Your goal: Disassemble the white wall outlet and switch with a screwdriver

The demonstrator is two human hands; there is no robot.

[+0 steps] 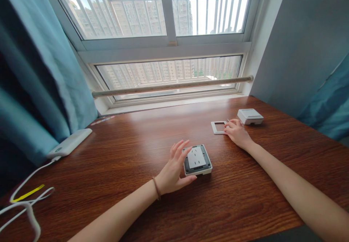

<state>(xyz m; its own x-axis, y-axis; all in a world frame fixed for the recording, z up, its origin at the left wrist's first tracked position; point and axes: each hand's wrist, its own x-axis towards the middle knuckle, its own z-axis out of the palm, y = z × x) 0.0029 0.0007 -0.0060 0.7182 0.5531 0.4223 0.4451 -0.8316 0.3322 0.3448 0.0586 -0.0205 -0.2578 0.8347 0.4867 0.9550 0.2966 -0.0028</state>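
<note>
A wall socket [196, 157] on a white mounting box lies face up on the table, its dark inner frame and screws exposed. My left hand [174, 169] is at its left side, fingers spread and thumb apart near the front edge; whether the fingertips touch it is hard to tell. Farther off to the right, a white rectangular cover frame [213, 128] lies on the wood. My right hand [237, 133] has its fingers bent together at the right edge of this frame, gripping it. A thin pale bit shows by those fingertips, too small to name.
A second white box [250, 116] stands beyond my right hand. On the left, a white power strip or adapter [70, 144] has a white cable [32, 174] and a yellow strip [28, 193] near it. A window rail [174, 86] runs behind the brown table [131, 194]; curtains hang on the left.
</note>
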